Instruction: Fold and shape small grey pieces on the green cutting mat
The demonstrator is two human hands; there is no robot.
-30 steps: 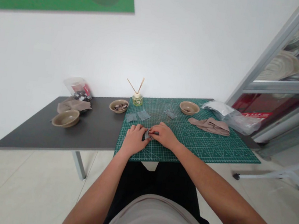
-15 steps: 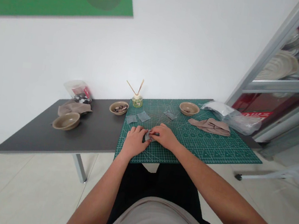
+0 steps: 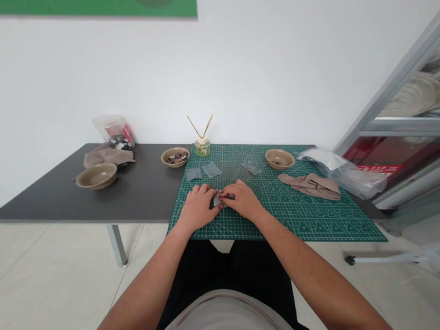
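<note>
Grey sachet: one, gripped between both hands over the green cutting mat
Left hand: fingers clenched on it
Right hand: fingertips grasping it
Loose sachets: three, laid on the mat

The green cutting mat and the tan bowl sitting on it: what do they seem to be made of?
The green cutting mat looks like matte plastic or vinyl, flat with printed grid lines. The tan bowl looks like glazed ceramic, from its smooth, soft sheen, though plastic is possible.
</note>
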